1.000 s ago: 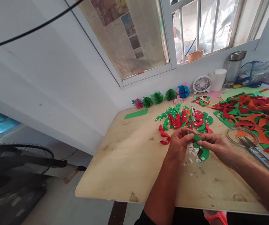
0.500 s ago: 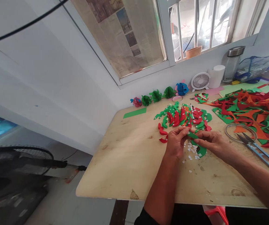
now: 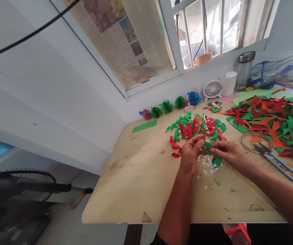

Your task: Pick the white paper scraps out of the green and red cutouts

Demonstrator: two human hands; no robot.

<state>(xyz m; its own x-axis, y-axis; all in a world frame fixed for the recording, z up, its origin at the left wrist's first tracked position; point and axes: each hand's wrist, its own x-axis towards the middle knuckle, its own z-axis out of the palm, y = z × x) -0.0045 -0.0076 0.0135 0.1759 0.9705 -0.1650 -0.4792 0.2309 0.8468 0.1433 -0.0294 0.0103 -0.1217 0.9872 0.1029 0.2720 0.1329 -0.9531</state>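
My left hand (image 3: 190,153) pinches the left end of a small green paper piece (image 3: 208,145). My right hand (image 3: 226,152) has its fingers closed on the right side of the same piece, so it hangs between both hands just over the table. Below the fingers lies another green cut piece (image 3: 216,161), partly covered by my right hand. Small white squares (image 3: 207,164) are scattered on the wood beside it. Behind my hands spreads a pile of red and green cut shapes (image 3: 192,127), several with white squares on them.
Snips (image 3: 279,162) and a ring of tape (image 3: 245,147) lie right of my hands, before a heap of paper scraps (image 3: 271,119). Along the wall stand folded paper figures (image 3: 166,107), a small fan (image 3: 212,89) and a glass bottle (image 3: 245,71). A green strip (image 3: 144,126) lies back left.
The view has shifted slightly, so the table things appear a little further left. Both hands keep their hold on the green piece, which is now tilted a little differently.
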